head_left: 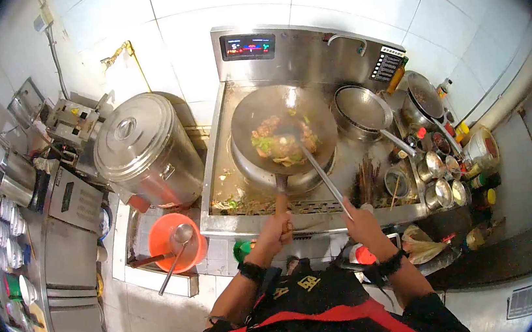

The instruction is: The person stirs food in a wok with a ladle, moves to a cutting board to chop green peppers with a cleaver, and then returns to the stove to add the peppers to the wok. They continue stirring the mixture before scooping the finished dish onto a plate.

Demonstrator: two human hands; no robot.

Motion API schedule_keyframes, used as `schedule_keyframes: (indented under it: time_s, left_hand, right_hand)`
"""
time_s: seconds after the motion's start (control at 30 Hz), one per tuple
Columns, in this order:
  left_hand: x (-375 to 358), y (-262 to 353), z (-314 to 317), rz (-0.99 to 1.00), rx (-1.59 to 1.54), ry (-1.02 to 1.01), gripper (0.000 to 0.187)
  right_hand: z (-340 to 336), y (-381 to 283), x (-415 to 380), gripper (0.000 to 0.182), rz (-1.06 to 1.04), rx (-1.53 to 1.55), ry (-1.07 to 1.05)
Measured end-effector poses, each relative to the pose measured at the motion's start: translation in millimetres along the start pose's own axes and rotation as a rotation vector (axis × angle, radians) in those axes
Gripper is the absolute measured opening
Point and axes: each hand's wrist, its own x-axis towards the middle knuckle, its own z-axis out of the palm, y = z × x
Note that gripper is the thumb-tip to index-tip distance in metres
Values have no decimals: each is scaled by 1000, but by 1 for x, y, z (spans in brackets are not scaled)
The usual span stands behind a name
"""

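Note:
A round wok (254, 118) sits tilted over the burner of the steel stove, with browned pieces and green vegetables (269, 143) in it. My left hand (276, 232) is wrapped round the wok's wooden handle (281, 197) at the stove's front edge. In my right hand (363, 224) is the long metal handle of a ladle (324, 177). The ladle's head is down among the food and blurred, so its bowl is hard to make out.
Right of the wok are a strainer (364, 107) on a pot, seasoning bowls (435, 163) and bottles. A large lidded pot (146, 147) stands left, above an orange bucket (198, 249) with a ladle across it. A steel counter (69, 254) is at far left.

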Motion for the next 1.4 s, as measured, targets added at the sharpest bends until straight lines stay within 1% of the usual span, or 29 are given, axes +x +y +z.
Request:
schedule_keyframes:
  time_s: [0.1,0.13,0.2,0.23,0.3,0.33,0.4,0.43,0.47,0.5,0.53,0.57,0.6,0.63,0.67,0.7,0.73,0.77,0.83,0.93,1.0,1.03,1.07,1.13,1.2,1.23,1.3,1.33,1.4]
  left_hand:
    - [-17,17,13,-3,61,-24,24]
    - [-8,17,2,2,61,-26,24]
    - [14,4,-30,10,116,-9,22]
    - [4,10,-19,12,124,-15,22]
    - [-28,22,17,12,74,22,23]
    - [-22,20,14,6,68,24,23]
    - [-7,14,1,-50,168,2,24]
    - [-9,11,2,-47,169,1,24]
    - [-10,8,5,-13,154,43,25]
    - [-8,10,7,20,138,83,25]
    - [-8,12,8,13,134,85,25]
    - [-13,12,6,-7,165,40,25]
    - [-13,16,7,-7,197,-12,25]
    - [-5,16,1,4,197,-15,25]
    - [8,6,-11,13,164,13,25]
    - [14,-1,-19,16,131,40,24]
    - [9,6,-13,16,132,35,24]
    - [-2,13,-1,5,105,22,23]
    - [-12,15,-2,-9,71,19,22]
    - [2,20,-18,-23,186,-15,22]
    - [6,16,-23,-47,167,7,21]
    - [4,12,-17,-43,171,3,21]
    - [-2,9,-5,-12,134,-22,21]
    - [-7,6,7,13,99,-45,22]
    - [-6,10,14,-34,188,27,21]
    - [-6,6,14,-34,187,32,21]
    - [-3,2,12,32,182,93,22]
    - [-5,7,17,30,180,95,22]
    - [-20,14,27,-35,155,36,22]
  right_hand:
    - [-35,5,-45,66,-45,28,4]
    - [-43,9,-52,66,-49,26,7]
    - [-47,14,-70,64,-180,95,67]
    - [-52,9,-73,64,-177,96,77]
    - [-66,4,-77,63,-174,133,24]
    - [-60,7,-71,63,-171,131,17]
    - [-27,20,-44,62,-32,70,27]
    - [-25,14,-33,59,-32,46,49]
    - [-28,11,-28,59,-36,46,56]
    - [-34,9,-26,59,54,114,24]
    - [-43,3,-33,59,149,182,-21]
    - [-47,2,-49,59,158,185,-40]
    - [-59,8,-58,58,25,191,60]
    - [-73,12,-63,57,-114,194,168]
    - [-89,8,-73,57,-112,196,169]
    - [-107,3,-85,59,-18,231,43]
    - [-122,1,-90,61,70,261,-77]
    - [-131,3,-97,61,75,258,-78]
    - [-138,7,-108,59,-8,150,-154]
    - [-126,9,-102,57,-82,72,-102]
    - [-85,17,-73,57,-54,21,-43]
    - [-60,24,-53,56,-26,-35,11]
    - [-34,33,-30,59,-46,-48,51]
    - [-11,34,-14,62,-62,-57,87]
    - [-9,20,-3,63,-4,160,100]
    - [-10,10,-2,63,-7,162,96]
    - [-19,-10,5,63,47,315,146]
    - [-17,-14,17,63,47,315,143]
    - [-2,-16,32,56,16,338,241]
